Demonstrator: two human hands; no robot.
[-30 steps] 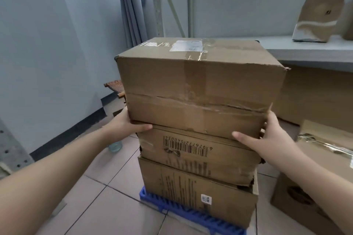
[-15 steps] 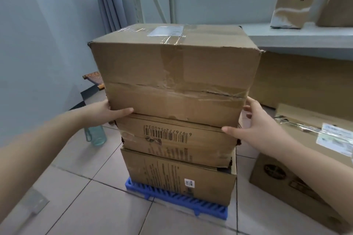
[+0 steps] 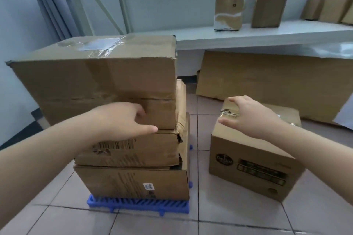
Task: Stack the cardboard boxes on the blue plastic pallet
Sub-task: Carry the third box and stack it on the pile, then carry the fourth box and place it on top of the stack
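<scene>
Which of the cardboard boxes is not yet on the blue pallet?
The printed box standing alone on the floor tiles, right of the blue pallet. The other three are stacked on the pallet; the right hand is over this one's top.

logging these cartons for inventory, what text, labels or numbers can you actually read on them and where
Nothing reads clearly; each marking is blurred or too small.
Floor box: round logo and dark printed panel, unreadable.
Middle box: barcode with digits, unreadable.
Bottom box: small white and blue sticker, fine print lines, unreadable.
Top box: pale label under tape, unreadable.
Upright box on shelf: small dark mark, unreadable.
</scene>
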